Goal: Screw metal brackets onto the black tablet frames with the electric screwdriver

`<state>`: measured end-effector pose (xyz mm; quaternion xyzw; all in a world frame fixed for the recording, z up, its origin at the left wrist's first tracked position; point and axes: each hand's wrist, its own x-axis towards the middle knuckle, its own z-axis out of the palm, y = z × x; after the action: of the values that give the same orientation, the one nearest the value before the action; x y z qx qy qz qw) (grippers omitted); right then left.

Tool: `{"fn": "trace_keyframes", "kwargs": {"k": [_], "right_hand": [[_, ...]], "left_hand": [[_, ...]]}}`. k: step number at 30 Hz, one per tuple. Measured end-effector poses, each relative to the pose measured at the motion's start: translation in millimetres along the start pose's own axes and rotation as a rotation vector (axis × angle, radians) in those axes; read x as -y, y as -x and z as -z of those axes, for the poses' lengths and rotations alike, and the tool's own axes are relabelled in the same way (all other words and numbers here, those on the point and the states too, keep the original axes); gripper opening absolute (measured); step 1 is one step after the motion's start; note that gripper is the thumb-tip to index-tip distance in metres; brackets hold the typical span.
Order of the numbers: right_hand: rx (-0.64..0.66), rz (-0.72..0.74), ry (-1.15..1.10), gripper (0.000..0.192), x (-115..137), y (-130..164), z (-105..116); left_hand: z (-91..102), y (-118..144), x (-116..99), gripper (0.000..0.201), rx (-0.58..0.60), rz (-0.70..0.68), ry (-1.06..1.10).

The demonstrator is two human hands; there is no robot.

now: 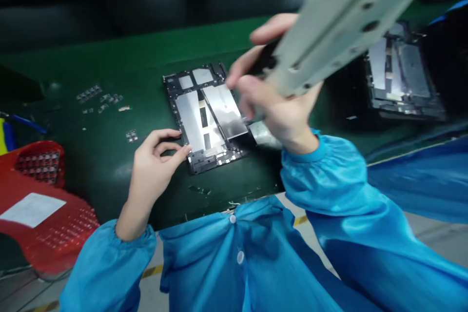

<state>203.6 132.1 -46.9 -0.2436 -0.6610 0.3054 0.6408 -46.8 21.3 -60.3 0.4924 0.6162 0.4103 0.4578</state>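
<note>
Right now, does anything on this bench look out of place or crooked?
The tablet back frame lies askew on the green belt, steadied at its corner by the left hand. Small loose parts lie scattered beside it. The right hand grips a grey metal bar, tilted and blurred.

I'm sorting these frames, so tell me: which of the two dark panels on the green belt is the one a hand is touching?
The panel at the centre: the left hand touches its near-left edge. The other panel, far right, lies untouched.
</note>
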Motion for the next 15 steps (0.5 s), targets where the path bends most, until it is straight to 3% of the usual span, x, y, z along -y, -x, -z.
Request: {"fn": "trace_keyframes", "kwargs": {"k": [3, 5, 7, 10, 15], "right_hand": [[-0.189, 0.203, -0.046, 0.058, -29.7, -5.9, 71.0], [-0.291, 0.248, -0.067, 0.057, -46.6, -5.7, 98.7], [-0.352, 0.251, -0.083, 0.059, -57.8, -4.3, 107.8], [-0.408, 0.303, -0.107, 0.065, -66.1, -4.6, 102.3], [-0.359, 0.332, -0.088, 0.054, -66.5, -5.1, 99.7]], "left_hand": [[0.3, -1.1, -3.5, 0.047, 0.009, 0.034, -0.030], [1.5, -5.3, -10.3, 0.047, 0.045, 0.055, -0.045], [4.0, -13.4, -20.8, 0.045, 0.111, 0.064, -0.116], [9.1, -31.5, -37.9, 0.044, 0.240, 0.065, -0.280], [16.0, -55.8, -45.9, 0.048, 0.387, 0.120, -0.310]]}}
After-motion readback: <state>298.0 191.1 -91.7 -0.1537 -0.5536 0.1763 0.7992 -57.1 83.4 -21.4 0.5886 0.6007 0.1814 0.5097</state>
